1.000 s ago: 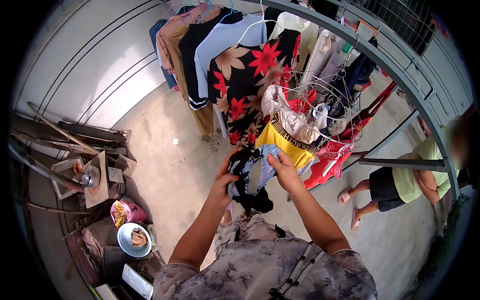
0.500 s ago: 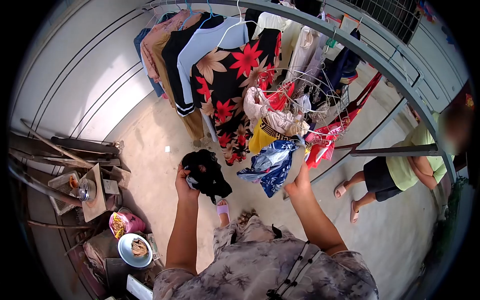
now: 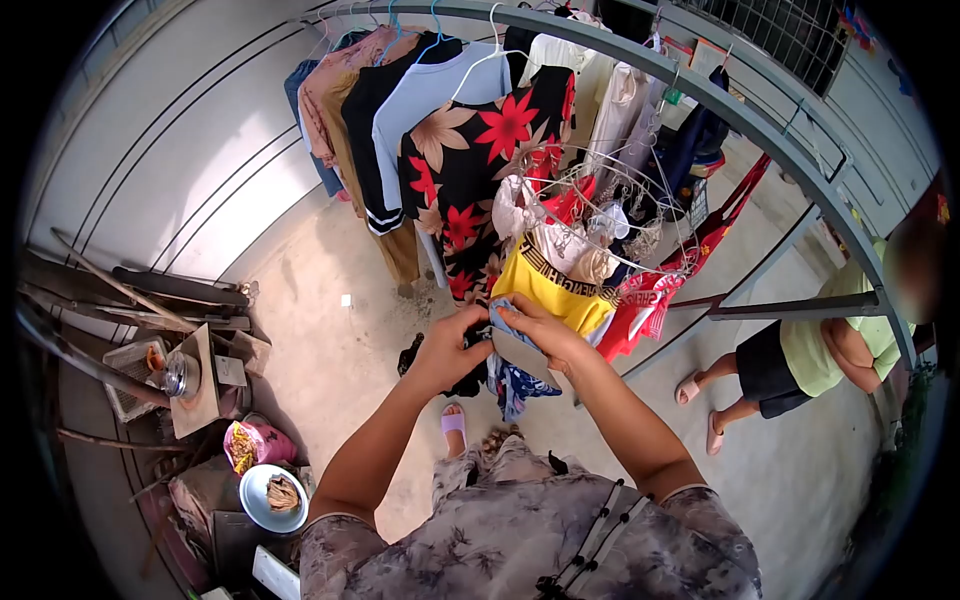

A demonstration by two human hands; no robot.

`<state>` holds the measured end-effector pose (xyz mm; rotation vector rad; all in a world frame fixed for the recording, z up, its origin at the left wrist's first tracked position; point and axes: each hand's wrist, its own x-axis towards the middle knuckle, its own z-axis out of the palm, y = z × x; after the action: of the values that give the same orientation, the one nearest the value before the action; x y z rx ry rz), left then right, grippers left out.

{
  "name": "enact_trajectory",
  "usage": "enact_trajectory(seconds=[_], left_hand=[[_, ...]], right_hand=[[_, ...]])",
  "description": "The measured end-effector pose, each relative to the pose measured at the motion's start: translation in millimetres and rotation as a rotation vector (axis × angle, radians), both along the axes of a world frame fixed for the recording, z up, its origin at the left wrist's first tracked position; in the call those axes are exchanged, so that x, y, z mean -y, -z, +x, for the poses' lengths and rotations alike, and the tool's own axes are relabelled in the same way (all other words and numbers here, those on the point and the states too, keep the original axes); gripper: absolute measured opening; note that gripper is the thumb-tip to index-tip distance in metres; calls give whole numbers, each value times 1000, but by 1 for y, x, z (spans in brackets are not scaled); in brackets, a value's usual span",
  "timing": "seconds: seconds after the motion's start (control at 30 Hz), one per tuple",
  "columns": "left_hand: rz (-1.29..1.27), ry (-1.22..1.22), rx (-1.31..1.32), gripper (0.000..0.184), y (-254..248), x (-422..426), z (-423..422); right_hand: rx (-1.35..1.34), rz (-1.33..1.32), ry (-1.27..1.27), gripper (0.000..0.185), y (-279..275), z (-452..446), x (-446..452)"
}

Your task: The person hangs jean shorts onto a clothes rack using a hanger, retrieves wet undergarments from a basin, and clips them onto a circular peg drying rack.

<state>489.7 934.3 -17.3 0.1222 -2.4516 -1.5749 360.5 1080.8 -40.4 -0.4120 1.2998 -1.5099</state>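
Note:
My left hand [image 3: 447,352] is closed on a black cloth [image 3: 408,358] that hangs below its fingers, and its fingertips meet the edge of a blue patterned cloth [image 3: 515,388]. My right hand [image 3: 548,338] grips the top of that blue cloth, whose grey-white band lies across the palm side. Just beyond both hands, yellow underwear [image 3: 540,283] with a dark lettered waistband hangs from a round wire hanger [image 3: 640,180], beside a red lettered garment [image 3: 640,312] and pale pieces. A black shirt with red flowers [image 3: 470,150] hangs behind.
A grey metal rack [image 3: 750,108] curves overhead with several garments on hangers. At right stands a person in a light green top [image 3: 812,350], arms folded. Wood, a pink bag [image 3: 262,445] and a blue-white basin [image 3: 273,497] are at left.
My hands moved apart, the black cloth in the left and the blue one in the right, then came back together. The blue cloth now hangs lower between them.

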Motion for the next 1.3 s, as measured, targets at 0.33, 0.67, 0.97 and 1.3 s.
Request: enact_trajectory(seconds=[0.33, 0.67, 0.97, 1.3], left_hand=[[565, -329, 18, 6, -6, 40, -3], [905, -326, 32, 18, -31, 59, 4], [1177, 238, -15, 27, -55, 68, 47], [85, 498, 445, 32, -78, 106, 38]], right_hand=[[-625, -104, -307, 67, 21, 2, -24], [-1419, -2, -52, 22, -41, 9, -34], [-373, -841, -56, 25, -79, -30, -30], [-429, -671, -215, 18, -89, -50, -21]])
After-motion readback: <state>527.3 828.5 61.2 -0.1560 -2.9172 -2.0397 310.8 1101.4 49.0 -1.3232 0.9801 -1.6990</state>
